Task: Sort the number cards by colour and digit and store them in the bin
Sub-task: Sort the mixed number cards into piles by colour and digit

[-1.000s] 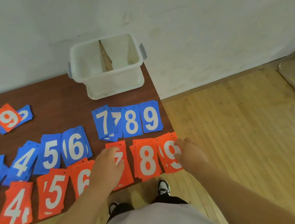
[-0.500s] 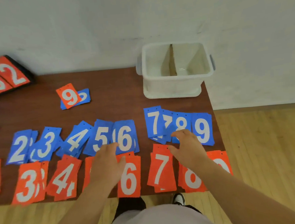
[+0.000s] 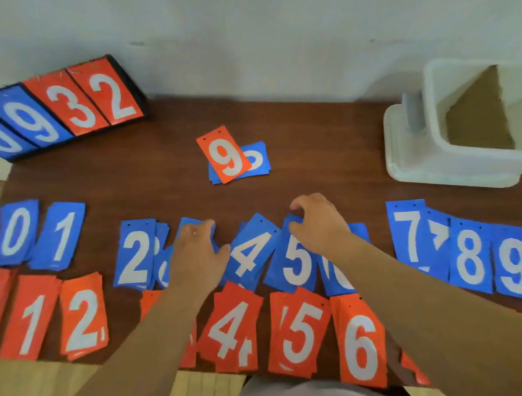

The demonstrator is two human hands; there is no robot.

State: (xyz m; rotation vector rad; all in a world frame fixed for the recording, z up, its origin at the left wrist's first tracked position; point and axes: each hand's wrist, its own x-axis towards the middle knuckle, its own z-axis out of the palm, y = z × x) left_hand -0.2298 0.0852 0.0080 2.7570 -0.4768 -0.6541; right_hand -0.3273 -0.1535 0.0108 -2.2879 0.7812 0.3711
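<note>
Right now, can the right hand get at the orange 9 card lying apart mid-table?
Probably yes. Only bare table lies between the right hand and the orange 9 card, which sits uncovered on blue cards. But its grip seems closed on the blue 5 card; release that first.

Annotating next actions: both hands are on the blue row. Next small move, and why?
Probably square up the blue 5 pile: the right hand pinches its top edge, and it lies tilted, overlapping the blue 6 pile. The left hand rests on the blue pile left of the 4s.
</note>
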